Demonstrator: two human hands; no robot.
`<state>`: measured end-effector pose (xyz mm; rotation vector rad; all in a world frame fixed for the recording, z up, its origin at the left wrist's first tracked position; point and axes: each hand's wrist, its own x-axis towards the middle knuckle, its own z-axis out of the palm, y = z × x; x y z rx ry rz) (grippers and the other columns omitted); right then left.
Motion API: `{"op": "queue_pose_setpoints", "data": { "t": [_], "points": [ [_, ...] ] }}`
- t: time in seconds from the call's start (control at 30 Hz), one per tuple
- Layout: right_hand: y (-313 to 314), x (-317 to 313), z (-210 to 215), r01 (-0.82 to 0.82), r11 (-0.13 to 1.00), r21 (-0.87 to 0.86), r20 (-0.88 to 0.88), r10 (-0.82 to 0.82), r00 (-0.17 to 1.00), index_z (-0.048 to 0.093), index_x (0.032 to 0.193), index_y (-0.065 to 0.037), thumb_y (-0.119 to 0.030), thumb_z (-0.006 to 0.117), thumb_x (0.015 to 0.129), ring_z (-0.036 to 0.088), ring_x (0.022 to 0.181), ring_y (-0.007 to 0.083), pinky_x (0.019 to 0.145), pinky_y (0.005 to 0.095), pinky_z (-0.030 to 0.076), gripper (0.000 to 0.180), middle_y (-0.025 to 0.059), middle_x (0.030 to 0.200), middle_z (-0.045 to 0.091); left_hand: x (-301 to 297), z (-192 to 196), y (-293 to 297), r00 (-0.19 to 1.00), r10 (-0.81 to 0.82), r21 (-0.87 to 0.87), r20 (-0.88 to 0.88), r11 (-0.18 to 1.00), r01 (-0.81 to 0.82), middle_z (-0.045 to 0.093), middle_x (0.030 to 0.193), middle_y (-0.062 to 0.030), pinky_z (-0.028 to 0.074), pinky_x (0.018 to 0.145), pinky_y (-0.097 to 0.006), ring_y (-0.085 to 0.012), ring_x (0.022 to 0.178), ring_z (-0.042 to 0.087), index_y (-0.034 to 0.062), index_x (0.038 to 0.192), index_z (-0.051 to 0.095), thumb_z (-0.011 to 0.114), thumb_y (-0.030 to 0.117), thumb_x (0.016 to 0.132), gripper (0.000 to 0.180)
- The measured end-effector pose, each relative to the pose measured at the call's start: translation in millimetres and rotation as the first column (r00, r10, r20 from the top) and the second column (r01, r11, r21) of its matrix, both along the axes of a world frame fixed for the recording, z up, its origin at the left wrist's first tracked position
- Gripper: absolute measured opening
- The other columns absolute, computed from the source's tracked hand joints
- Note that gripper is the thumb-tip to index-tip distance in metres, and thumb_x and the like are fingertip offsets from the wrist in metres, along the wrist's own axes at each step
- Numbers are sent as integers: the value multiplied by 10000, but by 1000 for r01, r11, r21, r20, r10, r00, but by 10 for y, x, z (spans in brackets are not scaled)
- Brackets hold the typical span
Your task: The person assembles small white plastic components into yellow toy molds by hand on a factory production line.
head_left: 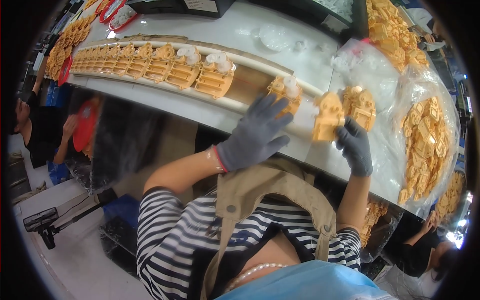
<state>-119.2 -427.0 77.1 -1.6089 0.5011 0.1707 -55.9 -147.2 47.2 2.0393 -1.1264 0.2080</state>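
My left hand point(255, 134), in a grey glove, has its fingers spread. Its fingertips are at the near edge of a yellow plastic housing with white gears point(286, 92) on the conveyor; whether they touch it I cannot tell. My right hand point(356, 146), gloved too, pinches a bare yellow plastic housing point(328, 116) by its lower right side and holds it upright. Just behind that one is another yellow housing point(360, 106). Leftward along the belt, two more housings carry white gears, the nearer being a geared housing point(216, 75).
A row of yellow housings point(120, 60) runs left between white rails. At right lies a clear bag of yellow parts point(425, 145); beside it, a bag of white parts point(362, 70). Dark bins point(320, 15) stand at the back. Other people work at far left and right.
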Motion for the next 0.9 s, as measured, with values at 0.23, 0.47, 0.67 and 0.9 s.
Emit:
{"op": "queue_pose_setpoints", "data": {
  "t": [0.23, 0.47, 0.67, 0.9],
  "points": [
    [-333, -98, -57, -211, 937, -279, -187, 163, 969, 676, 981, -12, -220, 695, 863, 531, 625, 79, 565, 247, 448, 239, 4, 733, 614, 204, -79, 127, 963, 257, -46, -76, 964, -261, 542, 1183, -148, 488, 871, -401, -329, 1082, 554, 64, 1207, 567, 762, 175, 758, 502],
    [195, 345, 503, -154, 353, -923, -70, 241, 968, 662, 815, -23, -252, 672, 863, 582, 611, 325, 591, 384, 450, 235, 154, 676, 611, 476, 35, 473, 805, 519, 93, 286, 822, -563, 558, 1086, -80, 403, 904, -423, -271, 1069, 539, 119, 1089, 641, 775, 248, 716, 416],
    [985, 1269, 328, -334, 434, -837, 95, 716, 691, 684, 960, -58, -197, 626, 887, 631, 723, 298, 701, 360, 502, 168, 139, 858, 645, 484, -80, 721, 768, 569, 167, 296, 760, -628, 572, 1062, -54, 434, 857, -425, -270, 1026, 559, 134, 1095, 632, 757, 207, 723, 399],
    [1611, 1907, -22, -496, 303, -814, -80, 787, 612, 704, 1086, -90, -197, 636, 881, 675, 812, 305, 804, 368, 524, 241, 163, 940, 700, 519, -132, 761, 739, 625, 52, 251, 754, -655, 598, 1000, -93, 489, 802, -420, -295, 937, 580, 94, 1088, 625, 738, 120, 728, 378]
  ]
}}
